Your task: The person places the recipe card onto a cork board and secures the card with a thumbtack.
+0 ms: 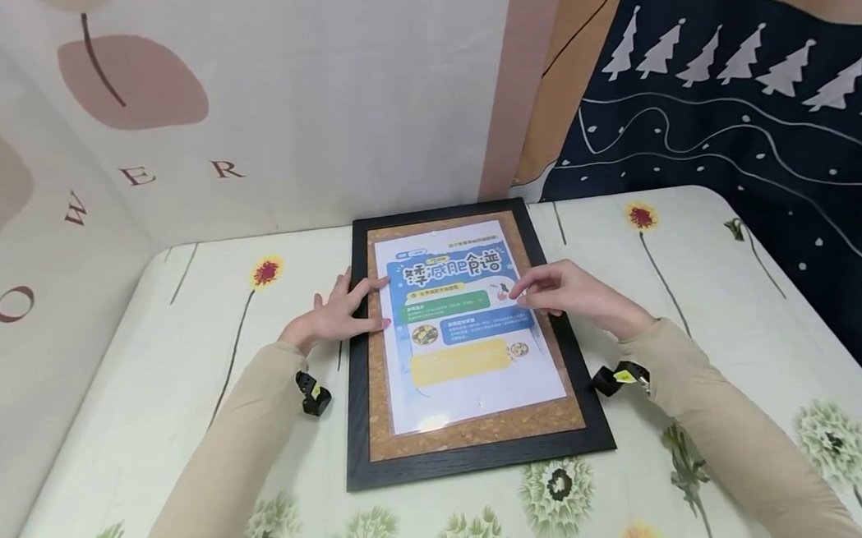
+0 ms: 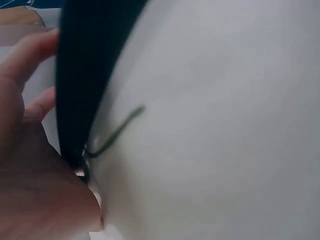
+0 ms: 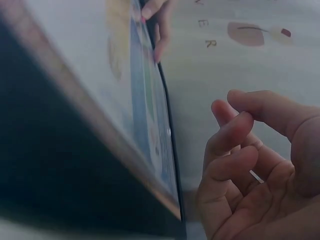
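Observation:
A black-framed cork board (image 1: pixel 479 457) lies on the table with a printed sheet (image 1: pixel 468 390) on it, bearing Chinese text and blue, green and yellow panels. My left hand (image 1: pixel 337 314) rests at the board's left edge, thumb and index finger spread onto the sheet's margin; in the left wrist view its fingers reach past the dark frame (image 2: pixel 85 75). Over the sheet's right side is my right hand (image 1: pixel 569 293), fingers curled. In the right wrist view the right hand's (image 3: pixel 255 165) thumb tip meets the index fingertip, and nothing shows between them.
A pale cloth (image 1: pixel 261 394) printed with flowers covers the table. Behind it hangs a white curtain (image 1: pixel 361 100) with lettering, and at the right a navy panel (image 1: pixel 689 130) with white trees. Each wrist carries a small black camera.

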Demonstrator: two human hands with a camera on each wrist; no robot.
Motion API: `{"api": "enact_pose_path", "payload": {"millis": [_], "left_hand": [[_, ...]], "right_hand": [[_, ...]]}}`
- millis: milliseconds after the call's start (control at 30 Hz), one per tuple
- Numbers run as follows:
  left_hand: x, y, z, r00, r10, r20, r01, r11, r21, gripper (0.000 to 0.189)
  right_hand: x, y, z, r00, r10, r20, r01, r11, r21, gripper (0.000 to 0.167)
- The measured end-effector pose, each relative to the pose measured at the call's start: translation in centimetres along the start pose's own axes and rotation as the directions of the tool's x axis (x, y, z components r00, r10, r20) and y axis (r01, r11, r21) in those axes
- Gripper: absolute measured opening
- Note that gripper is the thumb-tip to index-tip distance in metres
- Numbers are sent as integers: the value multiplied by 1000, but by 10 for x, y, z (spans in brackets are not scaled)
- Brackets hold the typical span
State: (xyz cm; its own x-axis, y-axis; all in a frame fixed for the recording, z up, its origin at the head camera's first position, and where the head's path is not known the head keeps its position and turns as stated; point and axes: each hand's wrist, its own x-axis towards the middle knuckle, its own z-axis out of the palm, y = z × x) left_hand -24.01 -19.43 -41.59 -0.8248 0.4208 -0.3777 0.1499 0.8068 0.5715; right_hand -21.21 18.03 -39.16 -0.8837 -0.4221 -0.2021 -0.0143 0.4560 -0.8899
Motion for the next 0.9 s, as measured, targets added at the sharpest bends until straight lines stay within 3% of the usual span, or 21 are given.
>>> {"api": "enact_pose_path", "payload": {"millis": [267, 600, 900], "left_hand": [[2, 0, 1, 1000, 24, 0, -24, 999, 30, 81], [-2, 0, 2, 999, 34, 6, -34, 998, 48, 94], [-3, -5, 5, 998, 54, 18, -54, 998, 36, 98]], "right_hand": [[-14, 16, -26, 997, 50, -54, -53, 997, -52, 24], [-28, 29, -56, 992, 55, -116, -74, 984, -165, 26], [-35, 51, -77, 997, 65, -34, -72, 943, -326, 25]]}}
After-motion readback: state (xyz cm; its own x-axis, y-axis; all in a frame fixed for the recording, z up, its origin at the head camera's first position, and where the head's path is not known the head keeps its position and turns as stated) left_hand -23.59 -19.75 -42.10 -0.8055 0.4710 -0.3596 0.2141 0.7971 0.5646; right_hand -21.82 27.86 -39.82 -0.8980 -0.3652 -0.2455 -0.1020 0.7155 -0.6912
